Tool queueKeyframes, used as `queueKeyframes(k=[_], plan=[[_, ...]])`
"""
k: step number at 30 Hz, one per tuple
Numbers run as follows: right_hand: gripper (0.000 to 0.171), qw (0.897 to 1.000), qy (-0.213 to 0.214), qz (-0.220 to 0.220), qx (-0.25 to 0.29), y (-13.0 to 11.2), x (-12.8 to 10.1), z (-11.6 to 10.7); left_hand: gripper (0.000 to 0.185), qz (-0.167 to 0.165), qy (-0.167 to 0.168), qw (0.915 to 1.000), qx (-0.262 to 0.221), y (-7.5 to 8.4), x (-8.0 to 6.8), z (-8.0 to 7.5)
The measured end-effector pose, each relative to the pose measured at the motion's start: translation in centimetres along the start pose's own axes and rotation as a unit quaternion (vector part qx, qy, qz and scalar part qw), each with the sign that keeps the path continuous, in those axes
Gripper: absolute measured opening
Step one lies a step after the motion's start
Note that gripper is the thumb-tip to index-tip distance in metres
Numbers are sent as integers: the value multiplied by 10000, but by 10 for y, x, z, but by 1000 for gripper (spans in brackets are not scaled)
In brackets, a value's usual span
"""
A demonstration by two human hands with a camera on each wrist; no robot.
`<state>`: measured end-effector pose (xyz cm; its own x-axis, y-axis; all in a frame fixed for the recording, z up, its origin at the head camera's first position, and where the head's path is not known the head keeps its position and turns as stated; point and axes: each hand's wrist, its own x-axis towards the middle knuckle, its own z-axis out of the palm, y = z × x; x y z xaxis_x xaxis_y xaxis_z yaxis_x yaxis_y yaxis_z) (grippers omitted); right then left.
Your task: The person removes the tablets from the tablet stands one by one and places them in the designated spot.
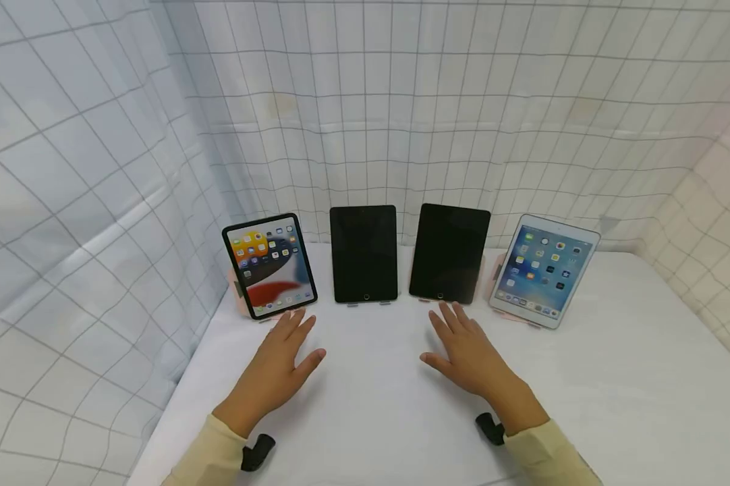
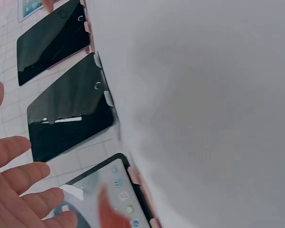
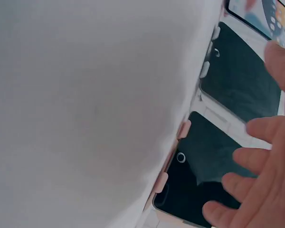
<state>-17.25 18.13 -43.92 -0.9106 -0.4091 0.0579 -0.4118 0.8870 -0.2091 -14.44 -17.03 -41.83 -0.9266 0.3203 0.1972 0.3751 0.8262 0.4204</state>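
Observation:
Four tablets would exceed the count, so: several tablets lean on stands in a row. At far left is a black-framed tablet (image 1: 270,266) with a lit home screen. Beside it stands a dark-screened tablet (image 1: 363,253), then a second dark-screened tablet (image 1: 450,253). A white tablet (image 1: 544,270) with lit icons ends the row at right. My left hand (image 1: 274,364), fingers spread, is in front of the black-framed tablet. My right hand (image 1: 468,354) lies before the second dark tablet, fingers extended. Both hands hold nothing.
A white cloth-covered table (image 1: 377,405) spreads under the hands. Grid-patterned curtains (image 1: 365,101) hang behind the tablets and at both sides. Pink stand parts (image 1: 239,293) show beside the left tablet. A black wrist mount (image 1: 258,452) sits at the left sleeve.

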Motion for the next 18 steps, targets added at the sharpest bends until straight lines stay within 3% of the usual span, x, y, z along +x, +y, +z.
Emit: queueKeyframes(k=[10, 18], plan=[[74, 9944, 156, -981, -362, 11, 13, -6, 58, -79, 18, 9993, -368, -24, 3, -9], [64, 9767, 285, -2005, -705, 5, 41, -12, 54, 57, 451, 9983, -364, -37, 8, -14]])
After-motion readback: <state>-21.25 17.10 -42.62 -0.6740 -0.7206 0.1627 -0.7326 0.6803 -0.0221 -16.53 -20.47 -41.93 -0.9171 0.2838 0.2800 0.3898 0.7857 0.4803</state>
